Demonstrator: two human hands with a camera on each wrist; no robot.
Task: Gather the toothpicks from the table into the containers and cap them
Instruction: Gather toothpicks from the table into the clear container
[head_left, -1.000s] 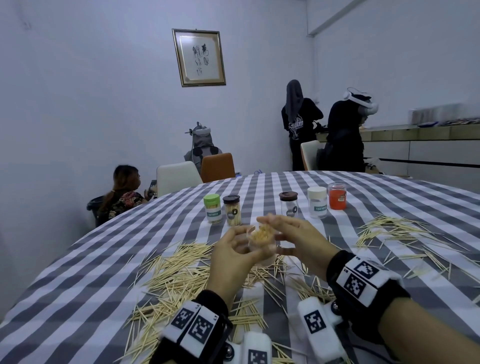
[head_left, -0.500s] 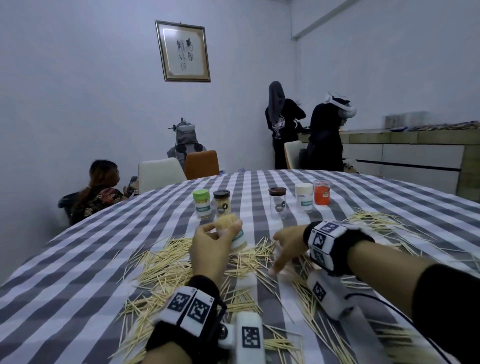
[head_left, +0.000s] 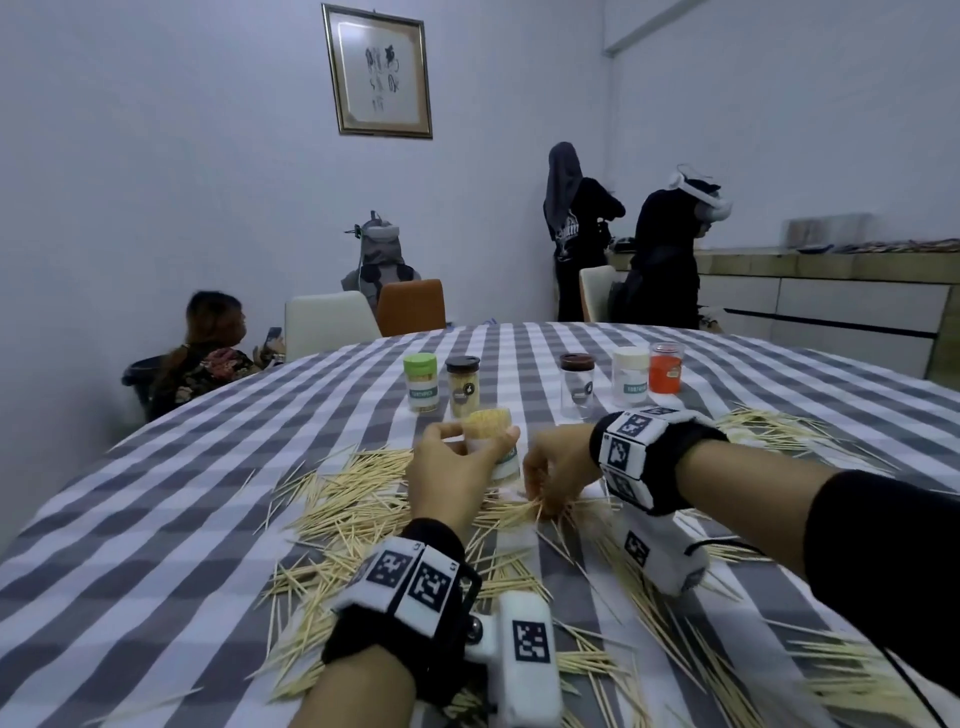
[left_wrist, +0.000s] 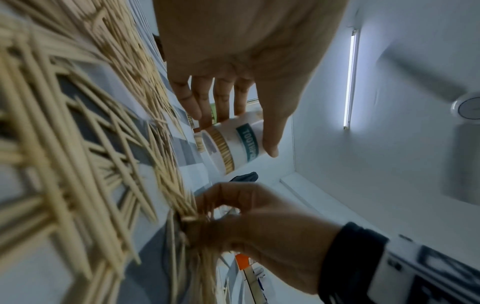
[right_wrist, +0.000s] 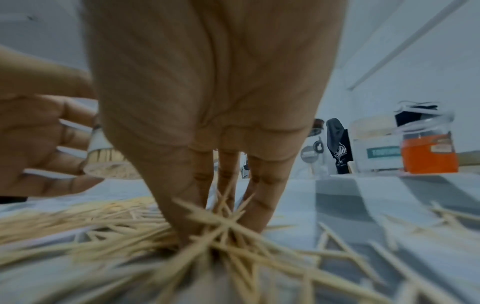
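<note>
My left hand (head_left: 470, 441) holds an uncapped white container (head_left: 501, 460), packed with toothpicks, just above the table; thumb and fingers wrap its upper part, as the left wrist view shows of the container (left_wrist: 233, 144). To its right, my right hand (head_left: 543, 499) reaches down into the loose toothpicks (head_left: 353, 499) on the checked cloth. In the right wrist view its fingertips (right_wrist: 257, 218) and thumb pinch a small bunch of toothpicks (right_wrist: 223, 224) against the table. The container's cap is not in sight.
Behind my hands stands a row of capped containers: green-lidded (head_left: 421, 382), dark-lidded with toothpicks (head_left: 462, 387), brown-lidded clear (head_left: 576, 384), white-lidded (head_left: 630, 376), orange (head_left: 666, 368). More toothpicks (head_left: 779, 431) lie at the right. People and chairs (head_left: 332, 322) are beyond the table.
My right hand left the container's mouth and dropped to the pile on the table, closing on toothpicks. The left hand has carried the container slightly left and lower.
</note>
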